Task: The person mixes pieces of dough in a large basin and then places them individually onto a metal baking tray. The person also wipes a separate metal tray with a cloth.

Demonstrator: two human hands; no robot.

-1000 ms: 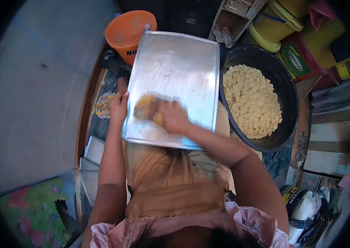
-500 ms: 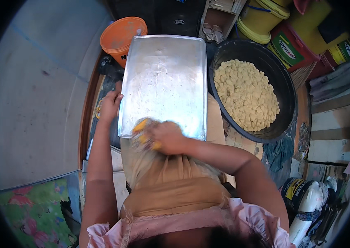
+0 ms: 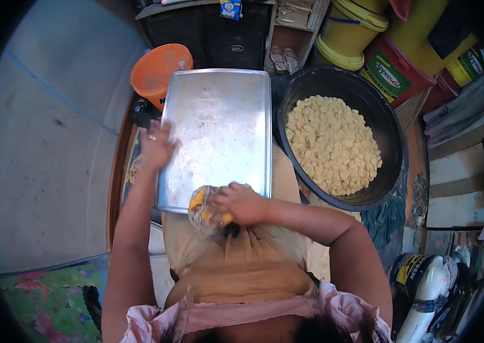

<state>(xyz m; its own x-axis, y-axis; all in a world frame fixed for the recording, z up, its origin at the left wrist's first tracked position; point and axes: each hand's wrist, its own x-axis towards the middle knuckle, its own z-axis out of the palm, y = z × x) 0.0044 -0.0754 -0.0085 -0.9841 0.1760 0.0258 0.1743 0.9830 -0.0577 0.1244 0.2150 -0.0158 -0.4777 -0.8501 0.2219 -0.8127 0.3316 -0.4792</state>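
Note:
A silver metal tray (image 3: 216,114) lies in front of me, its near edge over my tan-clothed lap. My left hand (image 3: 159,146) is raised at the tray's left edge, fingers spread and holding nothing. My right hand (image 3: 239,203) grips a crumpled, multicoloured yellow bundle (image 3: 200,211), cloth or plastic, at the near edge. To the right of the tray is a big black tub (image 3: 387,166) with a heap of small pale yellow pieces (image 3: 333,143) inside.
An orange lidded bucket (image 3: 159,66) stands behind the tray's left corner. Yellow buckets (image 3: 345,34) and a red container (image 3: 385,74) stack at the back right, beside a small shelf (image 3: 290,23). A large pale panel (image 3: 47,160) borders my left; wrapped rolls (image 3: 425,291) lie at lower right.
My left hand has let go of the tray's side and lifted with fingers spread. My right hand has moved with the bundle from the tray's surface toward its near edge.

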